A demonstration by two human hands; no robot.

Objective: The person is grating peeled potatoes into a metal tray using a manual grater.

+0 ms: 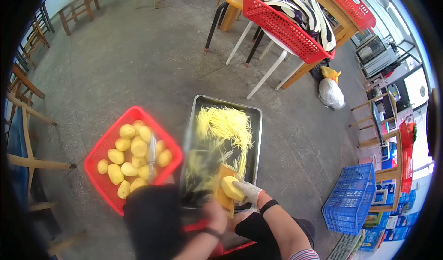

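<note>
My right hand [249, 191], in a whitish glove, is closed on a peeled potato [232, 188]. The potato rests against a wooden board that looks like a grater [223, 177], tilted over the near end of a metal tray [258, 135]. My left hand [216, 215] is beside the board's left edge, smeared by motion, so its grip does not show. Yellow potato shreds [221, 124] are heaped in the tray's far half. Blurred yellow streaks cover its near left part.
Left of the tray is a red basket [104, 151] of peeled potatoes, a knife [152, 154] lying on them. A red basket [286, 27] of striped eggplants [300, 11] sits on a stool ahead. A blue crate [350, 197] is at right, wooden chairs [30, 161] at left.
</note>
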